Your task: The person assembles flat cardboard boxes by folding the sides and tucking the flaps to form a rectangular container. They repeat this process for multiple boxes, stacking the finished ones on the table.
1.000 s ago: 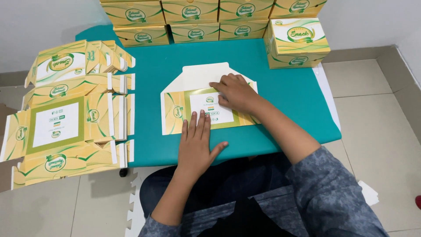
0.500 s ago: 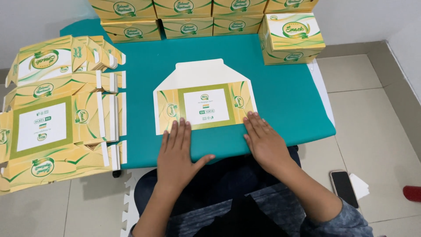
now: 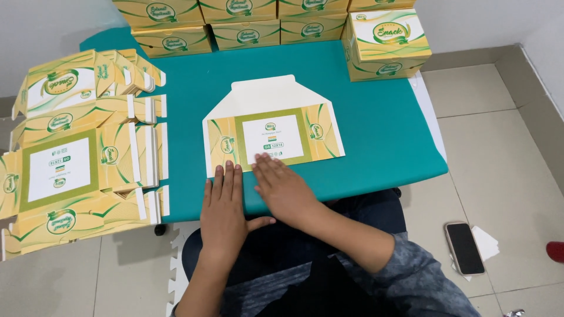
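- Both hands have shifted since half a second ago: the right hand (image 3: 285, 191), which lay out at the right corner of the flat carton blank (image 3: 271, 134), has slid inward and now sits beside the left hand (image 3: 222, 205), the two close together at the near edge.
- That flat carton blank lies printed side up in the middle of the teal worktop (image 3: 376, 123), its long axis running left to right across the person's front, with the plain white flap pointing away toward the wall.
- From the hands the blank lies straight ahead, away from the body. The right hand is the nearer: its fingertips rest on the blank's near edge, below the white label panel. The left hand's fingertips just reach the lower left corner.
- Neither grip is closed on anything. Both palms are flat with the fingers stretched out and lying together, pressing down and not pinching.
- To the left, a stack of unfolded blanks (image 3: 76, 158) overhangs the worktop's left side, well apart from the hands.
- Along the far edge stands a row of finished boxes (image 3: 235, 20), with one larger box (image 3: 388, 41) at the far right corner.
- On the tiled floor to the right lies a phone (image 3: 465, 248) on a scrap of white paper.
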